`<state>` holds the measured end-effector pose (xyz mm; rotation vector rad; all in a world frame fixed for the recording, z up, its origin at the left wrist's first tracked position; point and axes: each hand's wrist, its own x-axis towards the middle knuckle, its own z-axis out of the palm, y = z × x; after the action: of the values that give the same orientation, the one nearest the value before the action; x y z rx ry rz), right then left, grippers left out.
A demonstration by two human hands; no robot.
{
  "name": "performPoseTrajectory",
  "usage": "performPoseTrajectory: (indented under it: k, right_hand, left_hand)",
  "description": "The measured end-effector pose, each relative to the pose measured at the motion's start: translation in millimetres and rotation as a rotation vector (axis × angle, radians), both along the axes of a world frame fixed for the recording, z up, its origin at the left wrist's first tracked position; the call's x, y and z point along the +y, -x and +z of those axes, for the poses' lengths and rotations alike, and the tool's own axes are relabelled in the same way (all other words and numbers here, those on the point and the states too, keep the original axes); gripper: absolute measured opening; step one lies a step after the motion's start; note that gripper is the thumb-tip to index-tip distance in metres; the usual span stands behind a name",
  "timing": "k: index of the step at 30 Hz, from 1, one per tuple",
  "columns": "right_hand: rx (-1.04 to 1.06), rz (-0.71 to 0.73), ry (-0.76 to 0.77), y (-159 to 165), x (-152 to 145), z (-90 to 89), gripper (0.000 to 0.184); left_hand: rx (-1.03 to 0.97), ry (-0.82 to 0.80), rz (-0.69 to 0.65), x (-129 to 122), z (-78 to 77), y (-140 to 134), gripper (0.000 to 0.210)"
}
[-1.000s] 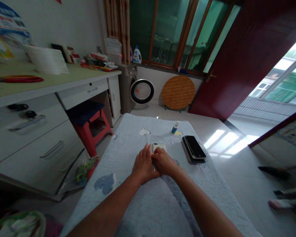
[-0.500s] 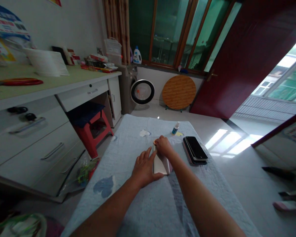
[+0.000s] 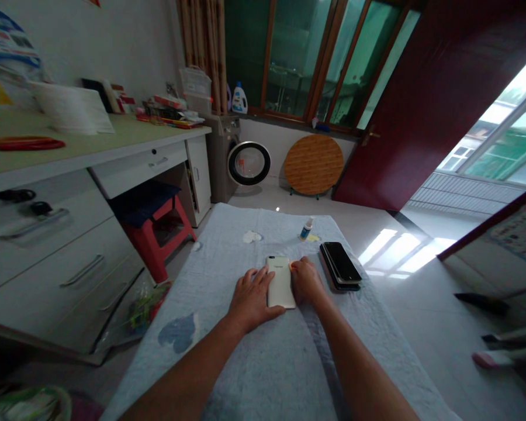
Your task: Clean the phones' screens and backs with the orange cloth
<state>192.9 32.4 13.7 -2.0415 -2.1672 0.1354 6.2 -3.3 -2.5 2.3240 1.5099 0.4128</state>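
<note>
A white smartphone lies back up on the cloth-covered table, its camera at the far end. My left hand steadies it from the left, fingers along the side and thumb at the near end. At the phone's right edge is my right hand, its fingers closed. A small orange thing shows at those fingertips; most of it is hidden and I cannot make out its kind. Further right lies a stack of phones, a black one on top. A small spray bottle stands beyond my right hand.
Blue-grey cloth covers the table. To the left are a desk with drawers and a red stool. A washing machine with its door open and a round wooden tabletop stand at the back.
My right hand has moved from across the phone's far end to its right edge, uncovering the phone's back. My left hand still steadies the phone. The view has shifted slightly.
</note>
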Motion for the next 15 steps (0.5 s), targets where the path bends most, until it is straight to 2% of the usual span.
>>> performPoseTrajectory:
  k: [10, 15]
  right_hand:
    - [0.162, 0.007, 0.040, 1, -77, 1.2, 0.026]
    - [0.204, 0.046, 0.075, -3, -87, 3.2, 0.023]
  left_hand:
    - [0.022, -0.035, -0.002, 1, -2.4, -1, 0.087]
    - [0.020, -0.028, -0.014, 1, -1.6, 0, 0.085]
